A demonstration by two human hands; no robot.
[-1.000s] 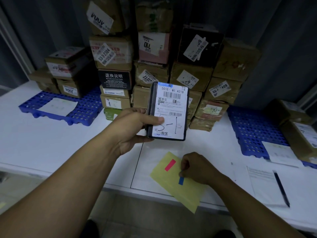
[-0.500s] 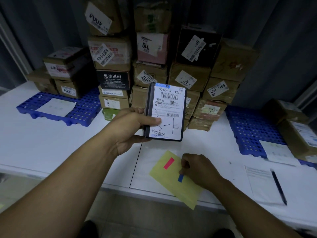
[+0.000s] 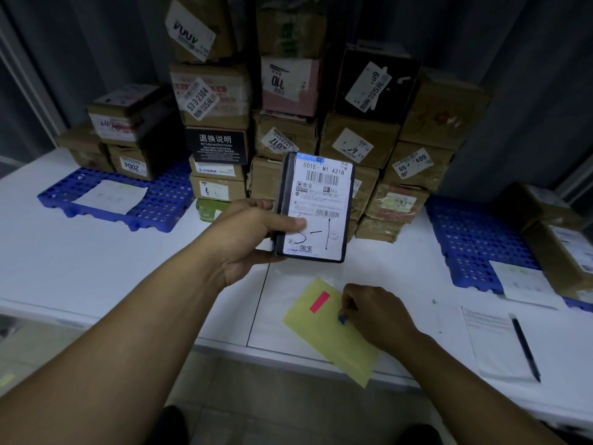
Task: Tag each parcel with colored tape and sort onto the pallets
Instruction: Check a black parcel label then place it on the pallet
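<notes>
A: Layout?

B: White table (image 3: pixel 96 268). Stack of boxes (image 3: pixel 288 133) at the back centre. One blue pallet on each side. The left pallet (image 3: pixel 160 207) and the right pallet (image 3: pixel 465 239) each carry a few boxes and a paper slip.

A: Parcel?

B: Black parcel (image 3: pixel 316 207) is off the table, upright, in front of the stack, label toward the camera. Left hand (image 3: pixel 247 232) grips its left edge, thumb flat across the label, fingers wrapped behind. One-sided hold.

A: Other hand?

B: Right hand (image 3: pixel 375 311) is down on the yellow sheet (image 3: pixel 337 345) at the table's near edge. Fingers curled, tips pinching the end of the blue strip (image 3: pixel 342 320). Red strip (image 3: pixel 319 301) sits just beside it, untouched. Can't tell whether the blue one is lifted off yet.

A: Risks?

B: My read:
- The sheet overhangs the table edge and only the peeling hand is on it, so the pull may drag the whole sheet up or off.
- The strip is tiny. It could fold on itself or stick to a fingertip.
- The parcel is held by one edge, so pressing tape onto it could twist it out from under the thumb.
- Colour decides the pallet, so the wrong strip means the wrong pallet. I can't read the sorting rule from here.
</notes>
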